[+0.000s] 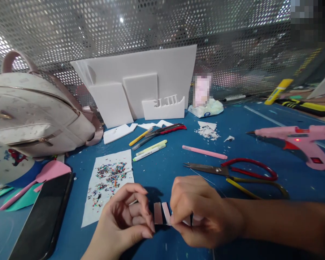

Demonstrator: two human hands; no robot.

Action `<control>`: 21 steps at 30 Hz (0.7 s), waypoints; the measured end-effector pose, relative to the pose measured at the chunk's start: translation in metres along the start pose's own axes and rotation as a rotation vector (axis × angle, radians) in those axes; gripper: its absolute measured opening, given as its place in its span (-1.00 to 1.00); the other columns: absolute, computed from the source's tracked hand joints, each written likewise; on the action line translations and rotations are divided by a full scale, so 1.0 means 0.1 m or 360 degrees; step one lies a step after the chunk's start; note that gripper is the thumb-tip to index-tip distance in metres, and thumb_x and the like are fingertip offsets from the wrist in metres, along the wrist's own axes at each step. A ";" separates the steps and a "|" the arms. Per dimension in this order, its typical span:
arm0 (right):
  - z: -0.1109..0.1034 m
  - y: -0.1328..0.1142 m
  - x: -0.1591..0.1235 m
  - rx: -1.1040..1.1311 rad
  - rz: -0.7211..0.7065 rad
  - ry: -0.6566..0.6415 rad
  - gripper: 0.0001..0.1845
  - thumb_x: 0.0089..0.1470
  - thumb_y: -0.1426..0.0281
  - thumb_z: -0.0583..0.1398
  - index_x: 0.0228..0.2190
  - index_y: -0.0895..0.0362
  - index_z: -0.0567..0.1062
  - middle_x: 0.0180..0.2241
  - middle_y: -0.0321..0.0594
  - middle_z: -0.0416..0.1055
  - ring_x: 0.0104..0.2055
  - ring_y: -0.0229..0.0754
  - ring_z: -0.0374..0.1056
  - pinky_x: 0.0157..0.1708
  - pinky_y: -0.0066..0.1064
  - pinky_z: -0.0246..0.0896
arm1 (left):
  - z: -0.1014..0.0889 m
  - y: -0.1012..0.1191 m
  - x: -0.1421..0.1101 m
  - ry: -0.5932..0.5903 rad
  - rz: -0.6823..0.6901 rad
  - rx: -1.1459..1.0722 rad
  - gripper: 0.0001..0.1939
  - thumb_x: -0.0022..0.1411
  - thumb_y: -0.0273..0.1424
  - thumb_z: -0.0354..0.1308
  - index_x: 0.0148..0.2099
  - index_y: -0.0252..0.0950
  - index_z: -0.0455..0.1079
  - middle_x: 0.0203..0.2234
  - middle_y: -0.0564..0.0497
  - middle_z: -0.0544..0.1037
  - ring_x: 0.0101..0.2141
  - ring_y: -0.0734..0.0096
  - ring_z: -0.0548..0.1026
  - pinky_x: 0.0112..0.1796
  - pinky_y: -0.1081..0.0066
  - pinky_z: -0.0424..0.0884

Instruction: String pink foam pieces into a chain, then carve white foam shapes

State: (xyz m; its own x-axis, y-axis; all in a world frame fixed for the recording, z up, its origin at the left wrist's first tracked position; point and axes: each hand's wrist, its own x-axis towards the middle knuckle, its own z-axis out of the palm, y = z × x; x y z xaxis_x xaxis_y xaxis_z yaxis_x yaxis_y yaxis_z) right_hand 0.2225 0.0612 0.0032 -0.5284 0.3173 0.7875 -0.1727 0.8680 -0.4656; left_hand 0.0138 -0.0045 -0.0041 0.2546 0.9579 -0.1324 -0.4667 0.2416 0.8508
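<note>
My left hand (126, 218) and my right hand (199, 211) meet low in the middle of the view, just above the blue table (165, 169). Both pinch a small folded pink paper strip (161, 213) between thumb and fingers, one at each end. The strip shows two narrow pale pink panels between the hands. Its far end is hidden inside my right hand's curled fingers. A white paper sheet (108, 187) strewn with coloured glitter bits lies just left of my left hand.
Red-handled scissors (233, 171), a pink glue gun (298, 141), a pink stick (204, 152), markers (150, 150) and a cutter (162, 130) lie beyond. White foam boards (141, 83) lean on mesh. A pale backpack (35, 112), black phone (43, 216) and pink foam shape (43, 177) sit left.
</note>
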 end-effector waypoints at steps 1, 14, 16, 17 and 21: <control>0.00 -0.01 0.00 -0.0002 -0.0016 -0.0007 -0.87 0.06 0.59 0.19 -0.36 0.14 0.37 -0.49 -0.31 0.40 -0.47 -0.31 0.31 -0.42 -0.45 0.20 | 0.00 0.00 0.00 -0.0005 -0.0006 -0.0011 -0.46 -0.10 -0.49 0.57 -0.10 -0.22 0.40 -0.39 0.16 0.52 -0.49 0.59 0.59 -0.45 0.65 0.50; 0.02 -0.03 0.01 -0.0158 -0.0137 -0.0077 -0.84 0.09 0.57 0.17 -0.38 0.09 0.32 -0.50 -0.33 0.38 -0.49 -0.30 0.29 -0.46 -0.45 0.15 | 0.00 0.00 -0.02 -0.0010 -0.0097 0.0032 -0.53 -0.10 -0.52 0.56 -0.19 -0.26 0.39 -0.44 0.15 0.54 -0.48 0.55 0.61 -0.43 0.62 0.53; 0.01 -0.03 0.00 -0.0155 -0.0138 -0.0085 -0.85 0.09 0.57 0.18 -0.38 0.09 0.32 -0.50 -0.33 0.39 -0.49 -0.29 0.28 -0.46 -0.45 0.14 | 0.01 0.00 -0.02 -0.0013 -0.0105 0.0050 -0.54 -0.09 -0.52 0.56 -0.20 -0.25 0.39 -0.45 0.16 0.54 -0.47 0.55 0.60 -0.43 0.63 0.52; 0.01 -0.03 0.00 -0.0158 -0.0134 -0.0093 -0.85 0.09 0.57 0.18 -0.38 0.10 0.32 -0.50 -0.33 0.40 -0.49 -0.29 0.28 -0.46 -0.44 0.14 | 0.01 0.01 -0.02 -0.0017 -0.0102 0.0049 -0.54 -0.09 -0.53 0.55 -0.20 -0.25 0.39 -0.45 0.17 0.54 -0.47 0.56 0.60 -0.43 0.63 0.52; 0.01 -0.03 0.00 -0.0165 -0.0116 -0.0114 -0.86 0.11 0.56 0.16 -0.37 0.09 0.32 -0.50 -0.34 0.40 -0.48 -0.29 0.28 -0.47 -0.44 0.14 | 0.00 0.00 -0.02 -0.0021 -0.0087 0.0031 -0.56 -0.07 -0.54 0.54 -0.19 -0.24 0.41 -0.44 0.15 0.54 -0.47 0.56 0.60 -0.43 0.63 0.51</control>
State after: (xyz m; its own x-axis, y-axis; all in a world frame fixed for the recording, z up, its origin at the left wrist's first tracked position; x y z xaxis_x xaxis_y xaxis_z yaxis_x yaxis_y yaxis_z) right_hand 0.2222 0.0580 0.0045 -0.5760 0.2269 0.7853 -0.1281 0.9238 -0.3609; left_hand 0.0132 -0.0068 -0.0042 0.2904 0.9413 -0.1721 -0.4351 0.2901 0.8524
